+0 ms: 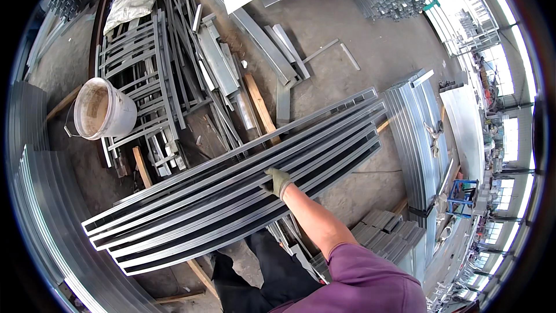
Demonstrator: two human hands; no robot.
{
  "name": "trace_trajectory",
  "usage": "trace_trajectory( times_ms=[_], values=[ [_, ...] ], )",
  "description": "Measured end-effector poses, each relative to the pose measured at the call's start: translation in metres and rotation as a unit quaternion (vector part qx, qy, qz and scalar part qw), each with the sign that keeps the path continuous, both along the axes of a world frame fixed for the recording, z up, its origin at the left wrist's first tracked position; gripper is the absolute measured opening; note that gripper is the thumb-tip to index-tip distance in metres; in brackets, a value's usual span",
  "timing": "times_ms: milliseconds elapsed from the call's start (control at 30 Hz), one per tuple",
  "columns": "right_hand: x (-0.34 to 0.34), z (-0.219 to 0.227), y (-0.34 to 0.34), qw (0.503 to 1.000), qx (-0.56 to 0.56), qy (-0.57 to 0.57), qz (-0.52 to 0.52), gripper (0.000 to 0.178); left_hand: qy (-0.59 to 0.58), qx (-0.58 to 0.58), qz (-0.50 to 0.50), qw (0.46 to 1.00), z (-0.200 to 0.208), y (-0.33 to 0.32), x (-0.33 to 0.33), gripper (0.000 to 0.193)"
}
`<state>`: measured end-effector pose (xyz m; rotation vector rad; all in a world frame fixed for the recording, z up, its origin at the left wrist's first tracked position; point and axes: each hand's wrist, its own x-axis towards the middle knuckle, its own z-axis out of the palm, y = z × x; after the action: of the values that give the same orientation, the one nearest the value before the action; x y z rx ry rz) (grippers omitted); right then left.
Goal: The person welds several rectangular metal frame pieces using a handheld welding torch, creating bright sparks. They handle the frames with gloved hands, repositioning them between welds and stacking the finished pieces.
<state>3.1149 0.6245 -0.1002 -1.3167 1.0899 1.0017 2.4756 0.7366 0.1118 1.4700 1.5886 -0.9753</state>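
My right hand [280,182], in a grey-green work glove, comes in from the lower right. Its fingers curl over the edge of a long steel channel [202,190] near the middle of a bundle. Several such galvanized profiles lie side by side, slanting from lower left to upper right, with dark hollows between them. Part of the fingers is hidden in the gap beside the profile. My left hand is not in view. My legs, in dark trousers, stand close against the near side of the bundle.
A white bucket [124,117] stands at the left beside welded metal frames [159,75]. Wooden battens [260,104] lie on the floor. Stacked metal profiles [414,139] rise at the right, with shorter grey pieces [382,235] nearer. More long profiles [69,220] line the left side.
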Motion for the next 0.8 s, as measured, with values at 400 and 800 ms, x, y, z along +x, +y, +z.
trace_trajectory(
  times_ms=[400,800],
  values=[
    [0.010,0.055,-0.023,0.987,-0.009,-0.026,0.159,0.033,-0.087,0.043,0.026,0.995,-0.002,0.000,0.040,0.048],
    [-0.127,0.133,-0.161,0.888,-0.106,0.004,0.447,0.023,-0.221,0.067,0.175,0.957,0.081,0.002,0.057,0.055]
  ],
)
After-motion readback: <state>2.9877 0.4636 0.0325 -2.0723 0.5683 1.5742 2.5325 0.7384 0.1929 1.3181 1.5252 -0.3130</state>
